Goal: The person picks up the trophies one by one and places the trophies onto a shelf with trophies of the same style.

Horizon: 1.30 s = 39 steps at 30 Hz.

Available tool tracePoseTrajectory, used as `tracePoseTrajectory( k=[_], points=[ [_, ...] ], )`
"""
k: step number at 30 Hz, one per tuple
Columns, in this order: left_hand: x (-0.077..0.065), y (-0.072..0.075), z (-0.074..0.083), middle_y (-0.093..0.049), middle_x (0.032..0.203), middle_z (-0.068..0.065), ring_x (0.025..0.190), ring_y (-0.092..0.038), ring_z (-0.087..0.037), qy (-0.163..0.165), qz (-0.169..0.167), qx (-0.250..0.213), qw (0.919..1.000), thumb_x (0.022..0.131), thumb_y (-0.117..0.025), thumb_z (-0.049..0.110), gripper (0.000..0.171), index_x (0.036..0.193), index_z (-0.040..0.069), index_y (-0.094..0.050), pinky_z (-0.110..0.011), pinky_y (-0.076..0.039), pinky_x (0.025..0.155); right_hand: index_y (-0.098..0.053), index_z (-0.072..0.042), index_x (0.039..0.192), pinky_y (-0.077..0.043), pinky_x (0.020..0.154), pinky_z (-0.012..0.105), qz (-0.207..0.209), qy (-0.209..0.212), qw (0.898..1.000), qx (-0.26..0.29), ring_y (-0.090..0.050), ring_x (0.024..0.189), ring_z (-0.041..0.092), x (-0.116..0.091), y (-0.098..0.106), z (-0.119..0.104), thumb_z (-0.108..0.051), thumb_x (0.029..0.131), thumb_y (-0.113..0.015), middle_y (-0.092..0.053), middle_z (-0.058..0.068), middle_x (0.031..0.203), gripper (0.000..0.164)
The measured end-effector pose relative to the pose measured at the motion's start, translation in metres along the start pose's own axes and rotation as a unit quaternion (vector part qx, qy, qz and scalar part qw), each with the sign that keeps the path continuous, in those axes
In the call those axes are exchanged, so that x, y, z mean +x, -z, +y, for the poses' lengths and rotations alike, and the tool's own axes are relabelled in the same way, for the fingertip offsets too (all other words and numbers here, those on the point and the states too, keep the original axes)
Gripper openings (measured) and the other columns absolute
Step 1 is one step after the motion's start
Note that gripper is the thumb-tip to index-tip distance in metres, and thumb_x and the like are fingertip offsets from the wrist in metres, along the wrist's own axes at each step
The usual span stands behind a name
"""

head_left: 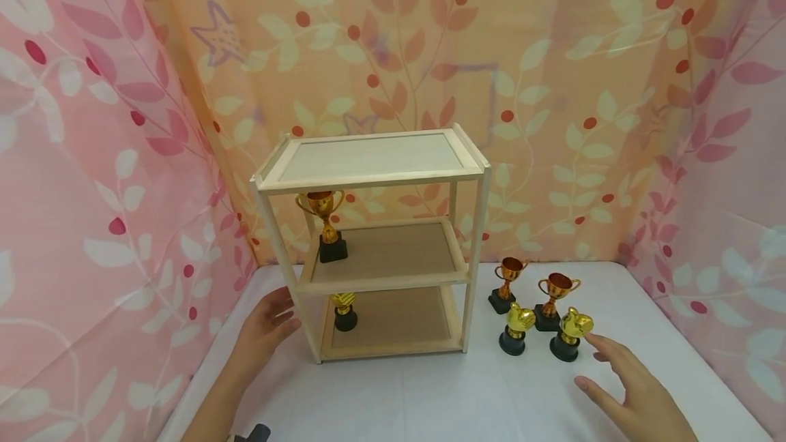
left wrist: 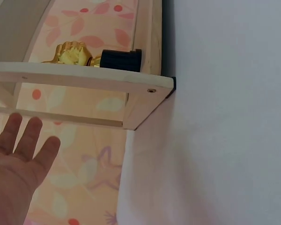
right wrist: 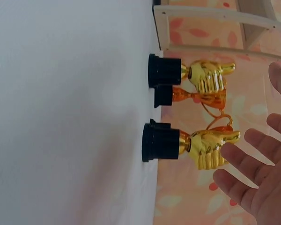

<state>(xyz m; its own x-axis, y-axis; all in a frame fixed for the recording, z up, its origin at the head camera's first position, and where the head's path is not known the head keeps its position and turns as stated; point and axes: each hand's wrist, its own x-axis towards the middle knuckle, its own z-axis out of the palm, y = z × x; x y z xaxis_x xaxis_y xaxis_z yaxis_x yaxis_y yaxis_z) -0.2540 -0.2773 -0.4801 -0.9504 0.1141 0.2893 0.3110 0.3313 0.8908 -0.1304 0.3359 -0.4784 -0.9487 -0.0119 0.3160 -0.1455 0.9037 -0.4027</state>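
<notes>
A small wooden three-tier shelf [head_left: 381, 285] stands on the white table. My left hand [head_left: 265, 327] is beside its left post, fingers extended; whether it touches the wood I cannot tell. On the middle tier, at left, stands a gold cup trophy [head_left: 325, 224] with a black base. A gold thumbs-up trophy [head_left: 345, 312] is on the bottom tier, partly hidden by the middle tier's edge. My right hand [head_left: 638, 387], fingers spread and holding nothing, hovers by the nearest thumbs-up trophy [right wrist: 206, 147]. Another thumbs-up trophy [head_left: 517, 329] stands to that one's left.
Behind the thumbs-up pair are two bronze-coloured cup trophies, one at left [head_left: 508, 285] and one at right [head_left: 555, 299]. Floral curtains [head_left: 552, 87] surround the table on the back and both sides. A dark object [head_left: 258, 433] shows at my left wrist.
</notes>
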Motion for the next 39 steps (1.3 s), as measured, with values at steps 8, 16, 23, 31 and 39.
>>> tracePoseTrajectory(
  k=[8, 16, 23, 31, 39],
  points=[
    [0.009, 0.003, -0.004, -0.058, 0.134, -0.025, 0.116, -0.063, -0.003, -0.041, -0.022, -0.066, 0.9968, 0.098, -0.067, 0.006, 0.048, 0.140, -0.001, -0.047, -0.020, -0.054, 0.094, -0.045, -0.009, 0.149, -0.060, 0.077, 0.055, -0.045, -0.027, 0.997, 0.049, -0.066, 0.105, 0.035, 0.009, -0.008, -0.009, -0.054, 0.089, -0.074, -0.057, 0.021, 0.136, 0.081],
    [0.018, 0.003, -0.010, -0.068, 0.121, -0.014, 0.113, -0.067, -0.014, -0.043, -0.058, -0.087, 0.9936, 0.100, -0.064, 0.006, 0.034, 0.132, -0.002, -0.054, -0.024, -0.055, 0.095, -0.041, -0.014, 0.152, -0.058, 0.072, 0.025, -0.086, -0.075, 0.986, 0.118, -0.065, 0.094, 0.010, 0.019, -0.016, -0.014, -0.057, 0.090, -0.070, -0.056, 0.017, 0.141, 0.080],
    [0.021, 0.002, -0.015, -0.072, 0.114, -0.004, 0.107, -0.069, -0.014, -0.047, -0.077, -0.122, 0.9884, 0.101, -0.061, 0.003, 0.026, 0.125, -0.006, -0.055, -0.027, -0.055, 0.095, -0.047, -0.016, 0.145, -0.056, 0.070, 0.020, -0.066, -0.057, 0.987, 0.139, -0.063, 0.087, -0.001, 0.025, -0.028, -0.015, -0.055, 0.089, -0.074, -0.056, 0.013, 0.143, 0.074],
    [0.020, -0.007, -0.015, -0.071, 0.106, -0.002, 0.102, -0.070, -0.015, -0.035, -0.086, -0.143, 0.9854, 0.099, -0.063, 0.001, 0.020, 0.116, -0.008, -0.056, -0.030, -0.057, 0.094, -0.049, -0.013, 0.144, -0.055, 0.069, 0.024, -0.069, -0.066, 0.980, 0.174, -0.068, 0.085, 0.003, 0.037, -0.041, -0.012, -0.046, 0.091, -0.076, -0.058, 0.019, 0.141, 0.068],
    [0.015, -0.009, -0.015, -0.070, 0.104, -0.001, 0.099, -0.070, -0.013, -0.023, -0.076, -0.138, 0.9872, 0.098, -0.065, 0.000, 0.019, 0.111, -0.009, -0.055, -0.029, -0.057, 0.093, -0.043, -0.010, 0.149, -0.058, 0.069, 0.029, -0.107, -0.112, 0.953, 0.259, -0.072, 0.087, 0.014, 0.044, -0.054, -0.012, -0.036, 0.093, -0.075, -0.051, 0.023, 0.148, 0.069]
  ],
)
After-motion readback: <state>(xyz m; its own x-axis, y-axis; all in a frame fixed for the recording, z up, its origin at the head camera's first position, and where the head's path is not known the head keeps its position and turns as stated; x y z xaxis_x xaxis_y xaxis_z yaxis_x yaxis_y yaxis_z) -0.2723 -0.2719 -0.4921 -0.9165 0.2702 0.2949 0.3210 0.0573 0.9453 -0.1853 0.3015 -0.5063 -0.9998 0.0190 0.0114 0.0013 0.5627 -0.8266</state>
